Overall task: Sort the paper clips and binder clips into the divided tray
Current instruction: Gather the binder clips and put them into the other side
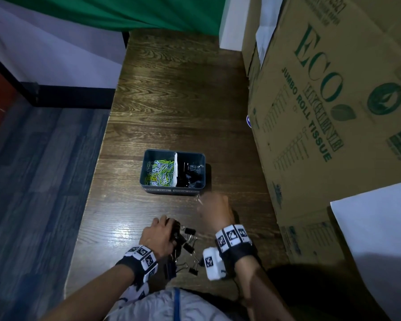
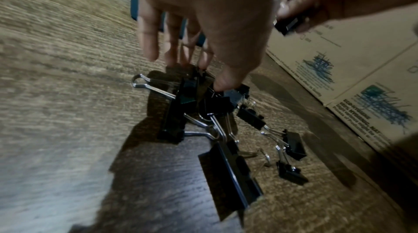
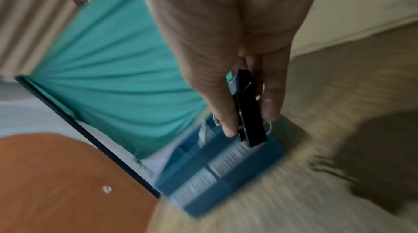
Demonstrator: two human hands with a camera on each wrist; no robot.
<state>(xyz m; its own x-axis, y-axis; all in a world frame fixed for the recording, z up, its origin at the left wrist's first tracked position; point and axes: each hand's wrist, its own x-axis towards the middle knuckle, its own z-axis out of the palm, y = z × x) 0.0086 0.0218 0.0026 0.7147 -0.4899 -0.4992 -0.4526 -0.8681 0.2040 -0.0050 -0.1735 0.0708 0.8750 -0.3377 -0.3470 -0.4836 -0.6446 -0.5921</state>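
Observation:
A blue-grey divided tray (image 1: 148, 156) stands mid-table, with coloured paper clips (image 1: 160, 170) in its left half and black binder clips (image 1: 190, 174) in its right half. A heap of black binder clips (image 1: 188, 246) (image 2: 226, 129) lies near the table's front edge. My left hand (image 1: 162, 230) (image 2: 203, 68) reaches down onto the heap, its fingertips (image 2: 222, 84) pinching one clip there. My right hand (image 1: 214, 207) (image 3: 248, 122) holds a black binder clip (image 3: 248, 108) (image 2: 288, 25) between thumb and fingers, just in front of the tray's right half (image 3: 226, 163).
Large cardboard boxes (image 1: 333, 107) wall off the table's right side. The wooden table (image 1: 171, 100) ends at a left edge, with grey floor (image 1: 33, 170) below. A green curtain (image 1: 125, 10) hangs at the back.

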